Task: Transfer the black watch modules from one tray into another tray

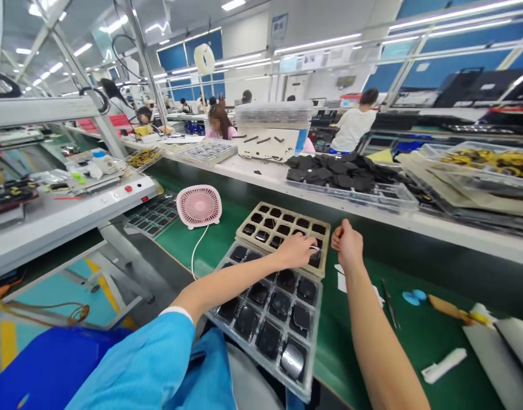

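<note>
My left hand (pixel 299 250) reaches across the right end of a beige compartment tray (pixel 249 219), its fingers closed on a small dark glossy piece (pixel 316 249) at one compartment. Part of that piece is hidden by the fingers. To the right of the tray, my right hand (pixel 348 246) is raised above the green mat with its fingers curled together; whatever they hold, if anything, is hidden. Nearer my body, a clear plastic tray (pixel 309 341) carries several dark rounded-square pieces (pixel 268 339), and one at its near corner looks silvery (pixel 292 361).
A pink fan (pixel 199 206) stands left of the trays. Tweezers (pixel 390 303), blue round pads (pixel 414 296) and a white roll (pixel 444 365) lie on the right of the green mat (pixel 372 364). Black pieces (pixel 333 171) are heaped on the shelf. Co-workers sit beyond.
</note>
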### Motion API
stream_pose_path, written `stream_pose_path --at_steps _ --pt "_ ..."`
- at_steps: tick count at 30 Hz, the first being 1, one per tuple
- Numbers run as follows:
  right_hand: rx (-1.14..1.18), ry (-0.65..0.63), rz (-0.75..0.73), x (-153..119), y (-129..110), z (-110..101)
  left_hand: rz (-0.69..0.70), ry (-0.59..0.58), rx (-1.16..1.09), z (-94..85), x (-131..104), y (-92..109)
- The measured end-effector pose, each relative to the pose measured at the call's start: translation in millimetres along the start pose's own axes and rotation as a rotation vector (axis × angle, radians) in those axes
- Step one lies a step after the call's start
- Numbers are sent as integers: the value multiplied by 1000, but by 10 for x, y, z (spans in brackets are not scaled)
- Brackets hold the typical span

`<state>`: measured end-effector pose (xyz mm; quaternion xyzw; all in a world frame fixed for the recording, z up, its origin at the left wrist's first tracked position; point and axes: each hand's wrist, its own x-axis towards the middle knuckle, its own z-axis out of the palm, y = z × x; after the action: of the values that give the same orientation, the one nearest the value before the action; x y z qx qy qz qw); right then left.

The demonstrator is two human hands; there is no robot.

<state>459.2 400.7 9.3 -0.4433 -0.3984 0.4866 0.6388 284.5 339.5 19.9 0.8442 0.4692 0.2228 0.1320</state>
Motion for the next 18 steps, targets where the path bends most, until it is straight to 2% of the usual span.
stream_pose_path --at_steps 3,6,9,11,14,18 --pt "-93 -2 22 -133 61 57 -101 127 -232 -54 145 14" --pt "-207 30 2 -231 110 105 -128 215 -333 -75 272 65" --pt "-415 9 -144 -274 135 109 -126 257 -333 -82 305 143" --pt "-475 -7 -273 -277 152 108 -139 272 -319 -92 291 207" --pt "-364 24 -371 -295 175 153 -140 270 -301 -112 266 310" --pt "-123 165 -272 -327 112 263 -108 304 -321 -143 278 362"
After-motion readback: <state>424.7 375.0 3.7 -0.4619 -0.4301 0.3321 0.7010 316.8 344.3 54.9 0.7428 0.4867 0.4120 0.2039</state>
